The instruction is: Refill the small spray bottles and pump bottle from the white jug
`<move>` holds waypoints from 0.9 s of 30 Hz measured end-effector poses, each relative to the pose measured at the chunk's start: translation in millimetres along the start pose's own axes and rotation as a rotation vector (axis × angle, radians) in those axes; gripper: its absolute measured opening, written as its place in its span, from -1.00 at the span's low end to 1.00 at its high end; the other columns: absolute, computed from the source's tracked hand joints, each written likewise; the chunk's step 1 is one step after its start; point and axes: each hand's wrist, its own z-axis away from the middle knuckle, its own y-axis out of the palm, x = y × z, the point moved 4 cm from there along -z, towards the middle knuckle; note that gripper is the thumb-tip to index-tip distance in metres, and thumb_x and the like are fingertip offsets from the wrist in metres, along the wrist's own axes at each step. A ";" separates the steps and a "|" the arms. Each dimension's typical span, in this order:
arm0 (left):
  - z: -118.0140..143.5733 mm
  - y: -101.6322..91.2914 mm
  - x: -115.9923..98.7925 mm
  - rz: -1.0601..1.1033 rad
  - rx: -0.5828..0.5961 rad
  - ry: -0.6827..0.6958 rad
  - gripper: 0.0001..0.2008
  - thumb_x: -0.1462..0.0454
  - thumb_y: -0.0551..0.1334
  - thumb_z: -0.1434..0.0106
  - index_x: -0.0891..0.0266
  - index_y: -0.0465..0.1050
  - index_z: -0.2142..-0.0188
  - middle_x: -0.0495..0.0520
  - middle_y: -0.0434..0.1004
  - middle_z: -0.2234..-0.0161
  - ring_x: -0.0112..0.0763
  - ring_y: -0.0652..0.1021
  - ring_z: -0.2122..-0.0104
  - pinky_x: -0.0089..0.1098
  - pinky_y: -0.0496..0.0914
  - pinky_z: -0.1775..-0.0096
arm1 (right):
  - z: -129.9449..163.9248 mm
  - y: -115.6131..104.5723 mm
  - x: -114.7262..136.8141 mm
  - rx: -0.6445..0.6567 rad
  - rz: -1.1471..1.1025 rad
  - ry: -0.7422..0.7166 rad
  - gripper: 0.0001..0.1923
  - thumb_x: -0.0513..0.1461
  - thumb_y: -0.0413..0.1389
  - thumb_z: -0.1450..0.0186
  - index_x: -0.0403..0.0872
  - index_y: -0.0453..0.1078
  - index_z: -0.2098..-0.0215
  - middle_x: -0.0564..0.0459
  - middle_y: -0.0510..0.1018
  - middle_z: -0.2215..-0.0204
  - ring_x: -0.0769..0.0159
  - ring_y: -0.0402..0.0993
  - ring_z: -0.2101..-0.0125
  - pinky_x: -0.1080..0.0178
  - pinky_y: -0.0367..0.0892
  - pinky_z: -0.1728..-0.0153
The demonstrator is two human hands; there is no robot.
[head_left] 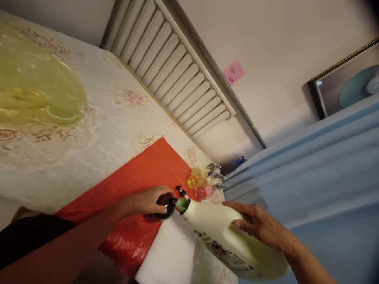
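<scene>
The left hand [148,202] is clamped around a small dark bottle [168,207] standing on the red sheet [139,173] on the table [112,118]. At its 3 o'clock, the right hand [260,225] grips the white jug [225,236] by the handle, its green spout touching the bottle mouth. I think a slow tilt with the bottle kept upright avoids spills near the spray bottles [204,181] at 12 o'clock.

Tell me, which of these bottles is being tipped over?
The big white jug in the right hand, its mouth against the small dark bottle. The yellow and pink spray bottles lie untouched.
</scene>
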 end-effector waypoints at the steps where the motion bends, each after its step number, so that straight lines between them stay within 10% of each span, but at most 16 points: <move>1: 0.3 0.1 -0.9 0.006 -0.002 0.002 -0.61 0.27 0.24 -0.03 0.16 0.33 0.09 0.01 0.44 0.34 -0.34 0.51 0.56 -0.42 0.35 0.61 | -0.1 -0.4 -0.3 -0.006 0.010 0.007 -0.39 0.07 0.10 -0.30 -0.01 0.33 -0.23 -0.04 0.59 0.00 -0.02 0.51 0.06 0.04 0.42 0.03; 27: -1.0 -0.3 0.7 -0.015 0.003 -0.002 -0.62 0.27 0.23 -0.06 0.16 0.32 0.09 0.00 0.46 0.32 -0.35 0.51 0.58 -0.41 0.38 0.60 | -0.1 -2.0 4.2 0.029 0.016 0.002 -0.41 0.05 0.09 -0.32 0.00 0.30 -0.25 -0.03 0.58 -0.01 0.01 0.53 0.07 0.09 0.44 0.06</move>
